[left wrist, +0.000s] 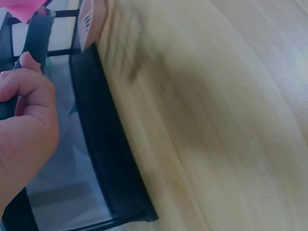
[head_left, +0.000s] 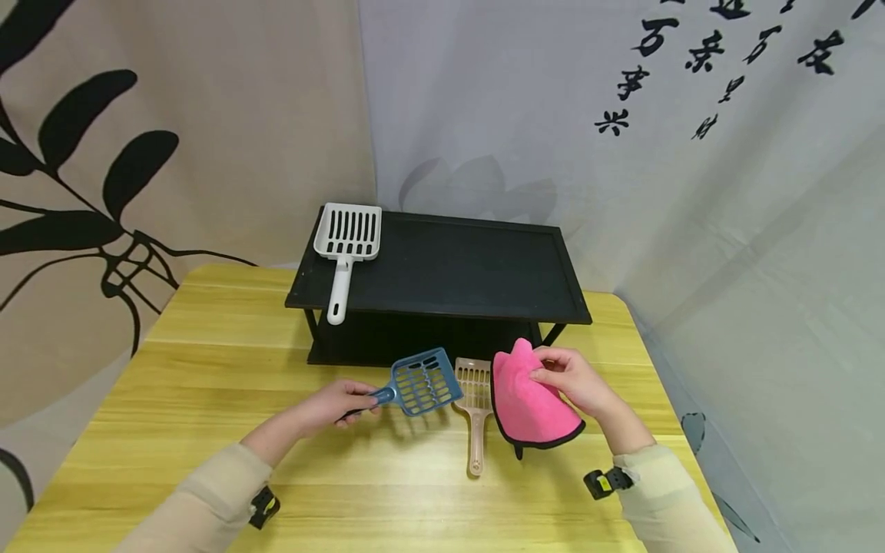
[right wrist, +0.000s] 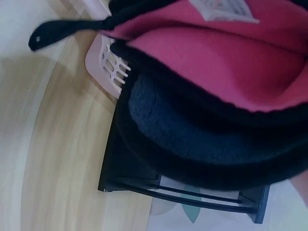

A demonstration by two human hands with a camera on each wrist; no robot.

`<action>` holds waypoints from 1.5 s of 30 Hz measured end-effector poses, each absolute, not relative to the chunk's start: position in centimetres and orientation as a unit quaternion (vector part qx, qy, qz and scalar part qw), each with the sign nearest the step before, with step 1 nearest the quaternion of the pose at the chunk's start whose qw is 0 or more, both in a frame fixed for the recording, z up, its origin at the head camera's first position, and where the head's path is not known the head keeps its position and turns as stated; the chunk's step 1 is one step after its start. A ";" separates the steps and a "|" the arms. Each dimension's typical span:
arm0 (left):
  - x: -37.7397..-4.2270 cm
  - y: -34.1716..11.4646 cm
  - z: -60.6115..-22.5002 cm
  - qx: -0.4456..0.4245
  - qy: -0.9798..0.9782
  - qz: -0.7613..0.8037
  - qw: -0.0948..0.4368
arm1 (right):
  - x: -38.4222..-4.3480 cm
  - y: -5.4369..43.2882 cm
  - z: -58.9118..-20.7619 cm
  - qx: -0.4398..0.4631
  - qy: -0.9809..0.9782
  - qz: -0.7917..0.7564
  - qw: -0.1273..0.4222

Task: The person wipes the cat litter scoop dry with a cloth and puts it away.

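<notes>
My left hand (head_left: 337,404) grips the handle of a blue litter scoop (head_left: 387,395), its slotted head pointing right above the table. A pink cloth (head_left: 522,395) with black edging hangs folded from my right hand (head_left: 572,380), pinched between thumb and fingers. In the right wrist view the cloth (right wrist: 221,67) shows a pink face with a white label, a dark grey-blue face and a black hanging loop (right wrist: 67,31). Between the hands, a beige-pink litter scoop (head_left: 477,445) lies on the table, partly covered by the cloth in the head view.
A black two-level rack (head_left: 470,265) stands at the back of the wooden table (head_left: 387,499). On its top left lies a white litter scoop (head_left: 340,288), handle sticking out over the front edge. Printed curtains (head_left: 484,92) hang behind and to the right.
</notes>
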State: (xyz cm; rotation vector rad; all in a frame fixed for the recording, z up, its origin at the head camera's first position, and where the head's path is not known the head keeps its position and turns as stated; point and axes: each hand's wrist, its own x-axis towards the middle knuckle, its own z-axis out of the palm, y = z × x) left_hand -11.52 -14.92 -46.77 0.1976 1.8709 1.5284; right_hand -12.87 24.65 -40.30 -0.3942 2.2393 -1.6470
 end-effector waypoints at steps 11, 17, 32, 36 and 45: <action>-11.9 -13.3 -45.4 0.078 0.739 0.574 0.344 | -13.5 20.7 -39.4 -0.177 0.841 -0.497 0.122; -12.1 -12.1 -45.1 0.080 0.733 0.578 0.348 | -13.6 18.0 -39.6 -0.213 0.840 -0.482 0.126; -12.0 -10.0 -43.8 0.093 0.729 0.577 0.357 | -11.6 13.0 -42.0 -0.313 0.910 -0.261 0.081; -11.9 -10.2 -43.8 0.094 0.725 0.577 0.364 | -11.5 12.9 -42.3 -0.322 0.916 -0.228 0.067; -12.1 -10.4 -43.4 0.111 0.715 0.584 0.368 | -11.6 14.0 -41.8 -0.333 0.926 -0.172 0.034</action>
